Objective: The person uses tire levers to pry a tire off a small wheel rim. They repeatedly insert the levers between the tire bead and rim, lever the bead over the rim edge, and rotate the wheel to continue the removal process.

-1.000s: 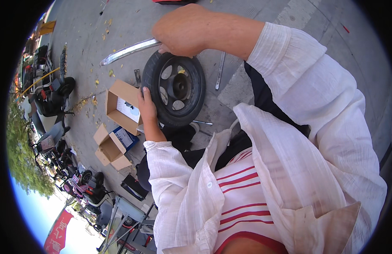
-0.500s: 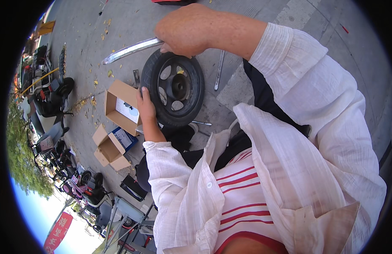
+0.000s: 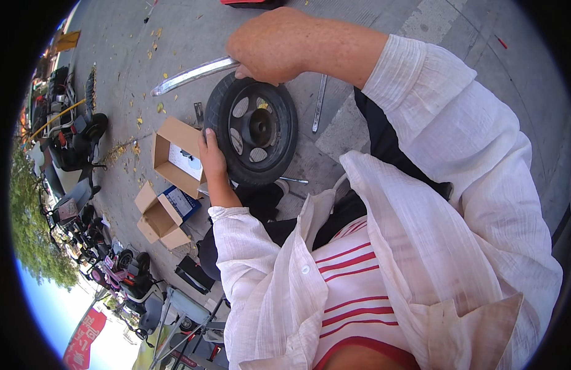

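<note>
A black scooter wheel with its tire and spoked rim stands tilted in front of me. My left hand grips the left edge of the tire, thumb along it. My right hand is closed on a long silver tire lever, raised just above the top of the wheel, its free end pointing left; whether it touches the tire I cannot tell. Another silver lever lies on the pavement right of the wheel, and a thinner metal tool shows below it.
Two open cardboard boxes lie left of the wheel, with a blue box beside the lower one. Parked scooters line the left. A red-and-black object sits at the top. My dark-trousered legs surround the wheel.
My right hand and the lever have shifted very slightly to the right over the last second. My left hand and the wheel are almost unmoved.
</note>
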Demonstrator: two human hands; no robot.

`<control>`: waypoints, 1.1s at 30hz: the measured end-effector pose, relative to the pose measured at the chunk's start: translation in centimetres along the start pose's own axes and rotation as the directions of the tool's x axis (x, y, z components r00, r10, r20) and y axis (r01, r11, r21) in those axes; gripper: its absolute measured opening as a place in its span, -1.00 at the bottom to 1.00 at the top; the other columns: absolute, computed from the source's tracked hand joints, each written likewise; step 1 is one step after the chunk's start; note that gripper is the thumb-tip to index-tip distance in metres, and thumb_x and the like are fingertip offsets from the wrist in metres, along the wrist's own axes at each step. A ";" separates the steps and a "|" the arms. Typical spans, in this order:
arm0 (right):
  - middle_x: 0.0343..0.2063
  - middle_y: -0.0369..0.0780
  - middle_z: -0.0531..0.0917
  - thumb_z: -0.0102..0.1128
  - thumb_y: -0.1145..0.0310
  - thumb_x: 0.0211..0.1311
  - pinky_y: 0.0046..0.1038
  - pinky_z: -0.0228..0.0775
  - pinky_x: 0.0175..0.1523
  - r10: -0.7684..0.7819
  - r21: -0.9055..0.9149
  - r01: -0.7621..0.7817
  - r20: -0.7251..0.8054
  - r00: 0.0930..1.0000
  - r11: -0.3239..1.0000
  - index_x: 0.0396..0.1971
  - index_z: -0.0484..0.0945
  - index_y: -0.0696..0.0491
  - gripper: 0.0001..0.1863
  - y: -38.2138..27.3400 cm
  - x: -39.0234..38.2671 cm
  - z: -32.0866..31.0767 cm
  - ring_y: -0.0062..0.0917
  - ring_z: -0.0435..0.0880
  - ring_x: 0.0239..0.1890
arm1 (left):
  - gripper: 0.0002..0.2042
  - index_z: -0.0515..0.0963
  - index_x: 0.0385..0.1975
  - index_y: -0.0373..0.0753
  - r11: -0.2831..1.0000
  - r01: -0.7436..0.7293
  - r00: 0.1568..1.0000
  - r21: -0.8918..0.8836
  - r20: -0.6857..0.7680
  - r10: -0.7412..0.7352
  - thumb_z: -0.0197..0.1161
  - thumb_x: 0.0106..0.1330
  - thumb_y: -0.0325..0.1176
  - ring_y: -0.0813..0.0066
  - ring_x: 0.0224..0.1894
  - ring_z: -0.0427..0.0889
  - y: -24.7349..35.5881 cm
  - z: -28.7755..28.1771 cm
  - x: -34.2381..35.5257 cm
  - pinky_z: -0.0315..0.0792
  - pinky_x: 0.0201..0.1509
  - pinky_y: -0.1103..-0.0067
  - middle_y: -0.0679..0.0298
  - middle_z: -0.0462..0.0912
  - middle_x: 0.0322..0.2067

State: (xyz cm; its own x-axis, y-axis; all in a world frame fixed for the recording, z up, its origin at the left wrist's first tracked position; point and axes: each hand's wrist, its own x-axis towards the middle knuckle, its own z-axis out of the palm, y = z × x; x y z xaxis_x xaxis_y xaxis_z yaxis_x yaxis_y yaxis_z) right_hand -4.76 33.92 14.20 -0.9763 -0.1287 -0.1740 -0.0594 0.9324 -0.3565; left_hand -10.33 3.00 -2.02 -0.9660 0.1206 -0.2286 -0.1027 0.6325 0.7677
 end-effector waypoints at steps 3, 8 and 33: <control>-0.32 -0.14 0.73 0.25 0.40 0.11 -0.21 0.53 -0.29 -0.017 0.001 0.017 -0.009 1.000 1.000 -0.24 0.74 0.02 -0.79 0.0 -0.1 -0.1 -0.31 0.72 -0.28 | -0.39 0.33 0.23 -0.44 1.000 0.008 1.000 0.004 -0.006 -0.008 -0.05 0.45 0.04 0.08 0.20 0.44 -0.4 -0.1 0.2 0.23 0.29 0.43 -0.13 0.46 0.15; -0.31 -0.13 0.73 0.24 0.43 0.08 -0.20 0.53 -0.28 -0.013 -0.002 0.013 0.000 1.000 1.000 -0.24 0.74 0.02 -0.78 0.1 0.0 0.1 -0.30 0.72 -0.27 | -0.37 0.32 0.23 -0.44 1.000 0.009 1.000 -0.011 -0.007 -0.009 -0.05 0.44 0.05 0.06 0.21 0.43 -0.8 -0.1 0.4 0.23 0.30 0.42 -0.14 0.45 0.15; -0.42 -0.10 0.71 0.20 0.21 0.28 -0.23 0.53 -0.22 0.001 -0.015 -0.001 -0.035 0.999 1.000 -0.31 0.70 0.07 -0.76 0.1 -1.2 -0.4 -0.24 0.72 -0.30 | -0.39 0.31 0.24 -0.43 0.999 0.035 0.999 -0.023 -0.002 -0.035 -0.03 0.45 0.03 0.12 0.22 0.42 -0.4 -0.2 0.1 0.21 0.30 0.44 -0.09 0.45 0.17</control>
State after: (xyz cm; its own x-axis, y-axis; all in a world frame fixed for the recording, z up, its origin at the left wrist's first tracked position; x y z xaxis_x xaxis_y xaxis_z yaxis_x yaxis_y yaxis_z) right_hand -3.72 34.32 14.77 -0.9831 -0.1162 -0.1415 -0.0615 0.9375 -0.3424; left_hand -10.47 2.63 -2.26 -0.9623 0.0967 -0.2542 -0.1419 0.6187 0.7727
